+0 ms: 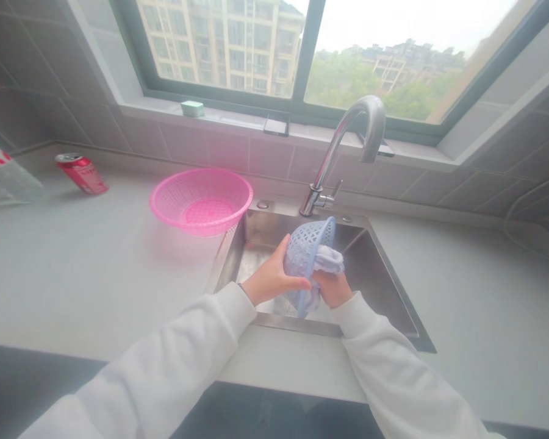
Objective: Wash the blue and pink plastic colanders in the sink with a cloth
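Note:
Over the sink [393, 286], a small light-blue plastic basket [298, 250] with a pattern of holes is tipped on its side, its mouth facing right. My left hand [274, 274] grips it from the left, thumb over the near rim and fingers against the outside. A pale cloth [328, 260] is bunched at the basket's mouth, part of it inside. My right hand [333, 288] is closed on this cloth and presses it to the basket's inner side; most of its fingers are hidden.
A curved chrome faucet [333, 158] rises behind the sink. On the counter to the left stand a pink mesh basket [201, 228], a tilted red can [83, 175] and a clear plastic bag [9, 180]. A green-white sponge [193, 109] lies on the window sill.

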Tool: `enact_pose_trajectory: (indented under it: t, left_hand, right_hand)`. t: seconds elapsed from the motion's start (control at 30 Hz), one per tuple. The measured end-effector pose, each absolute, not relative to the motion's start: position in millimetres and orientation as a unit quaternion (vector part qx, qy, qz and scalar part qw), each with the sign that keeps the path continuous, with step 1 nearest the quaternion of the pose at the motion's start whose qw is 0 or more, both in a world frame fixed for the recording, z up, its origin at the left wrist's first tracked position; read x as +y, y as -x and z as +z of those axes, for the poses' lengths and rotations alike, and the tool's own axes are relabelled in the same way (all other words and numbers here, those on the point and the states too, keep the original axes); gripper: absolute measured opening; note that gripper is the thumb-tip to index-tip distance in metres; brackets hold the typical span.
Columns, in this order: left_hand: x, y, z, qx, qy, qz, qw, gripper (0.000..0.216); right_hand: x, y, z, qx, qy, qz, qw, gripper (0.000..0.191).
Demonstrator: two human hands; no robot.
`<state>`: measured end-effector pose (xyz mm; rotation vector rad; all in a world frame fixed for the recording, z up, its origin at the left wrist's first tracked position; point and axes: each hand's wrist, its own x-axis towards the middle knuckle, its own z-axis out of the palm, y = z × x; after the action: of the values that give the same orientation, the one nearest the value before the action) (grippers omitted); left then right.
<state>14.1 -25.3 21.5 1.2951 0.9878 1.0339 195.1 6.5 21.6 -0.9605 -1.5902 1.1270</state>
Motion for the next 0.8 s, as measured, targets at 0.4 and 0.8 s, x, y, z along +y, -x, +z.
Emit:
enact_pose_trajectory:
  t: [0.4,0.8]
  left_hand:
    - [-31.2,-17.8,22.2,0.441,-0.611,0.390,0.530,0.161]
    - [-30.7,-22.0,15.5,0.437,-0.619,0.410,0.508,0.153]
  right_hand:
    - [2.8,-202.6,27.6,-0.675,0.403,0.417,0.456,0.021]
    - [3.9,-201.6,24.6,-0.649,0.420,0.446,0.451,0.023]
